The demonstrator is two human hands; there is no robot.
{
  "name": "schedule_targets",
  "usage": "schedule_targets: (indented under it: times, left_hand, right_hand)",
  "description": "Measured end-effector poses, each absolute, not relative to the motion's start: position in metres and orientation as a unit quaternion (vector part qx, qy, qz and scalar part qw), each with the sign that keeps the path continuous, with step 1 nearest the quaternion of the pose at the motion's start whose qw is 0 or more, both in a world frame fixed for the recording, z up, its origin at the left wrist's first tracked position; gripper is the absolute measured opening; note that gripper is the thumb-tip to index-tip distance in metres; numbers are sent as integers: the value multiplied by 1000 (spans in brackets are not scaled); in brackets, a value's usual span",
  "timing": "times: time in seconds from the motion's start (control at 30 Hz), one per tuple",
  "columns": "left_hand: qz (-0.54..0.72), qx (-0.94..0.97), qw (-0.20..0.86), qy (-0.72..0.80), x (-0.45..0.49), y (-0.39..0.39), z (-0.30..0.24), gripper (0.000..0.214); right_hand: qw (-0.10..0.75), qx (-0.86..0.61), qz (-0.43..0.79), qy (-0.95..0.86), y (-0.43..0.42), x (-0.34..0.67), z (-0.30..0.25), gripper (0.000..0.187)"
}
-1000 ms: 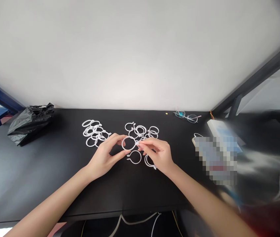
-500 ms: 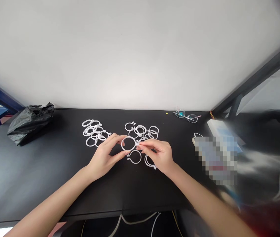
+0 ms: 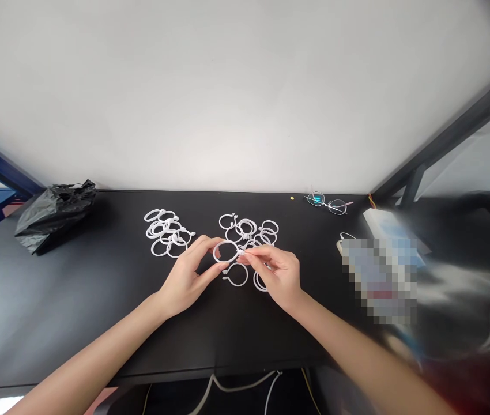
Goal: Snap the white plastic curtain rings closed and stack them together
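A white plastic ring (image 3: pixel 226 242) with a clasp on its right side is held above the black table between both hands. My left hand (image 3: pixel 193 276) grips its left side between thumb and fingers. The fingertips of my right hand (image 3: pixel 275 271) pinch the clasp, partly covering it. Behind and below the hands lie several white rings with their ends apart, among them one open ring (image 3: pixel 240 275) just under the held one. Left of my left hand is a pile of white rings (image 3: pixel 165 231), several of them overlapping.
A crumpled black plastic bag (image 3: pixel 55 216) sits at the table's left. Eyeglasses (image 3: pixel 327 203) lie near the wall at the back right. On the right are a white box (image 3: pixel 383 222) and a blurred-out object (image 3: pixel 379 282). Cables (image 3: pixel 232 389) hang below the front edge.
Both hands stay almost in place on the same ring. The right fingers have shifted slightly at the clasp, and the ring is tilted a little flatter.
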State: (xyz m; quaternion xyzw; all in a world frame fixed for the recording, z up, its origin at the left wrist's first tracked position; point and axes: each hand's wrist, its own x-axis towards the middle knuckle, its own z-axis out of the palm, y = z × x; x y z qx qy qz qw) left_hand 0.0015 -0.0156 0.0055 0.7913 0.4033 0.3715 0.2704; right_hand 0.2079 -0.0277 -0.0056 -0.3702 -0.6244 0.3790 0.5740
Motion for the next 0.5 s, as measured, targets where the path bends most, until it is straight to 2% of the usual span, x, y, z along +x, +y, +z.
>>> schedule_targets:
  times: [0.23,0.5]
  left_hand:
    - [374,811,208,399,0,-13,9,27]
    - [331,791,-71,510,-52,19,11,33]
  right_hand:
    - [581,-372,365,-625,-26,208,-4,8]
    - [586,-393,350,-616,-22,211,-4,14]
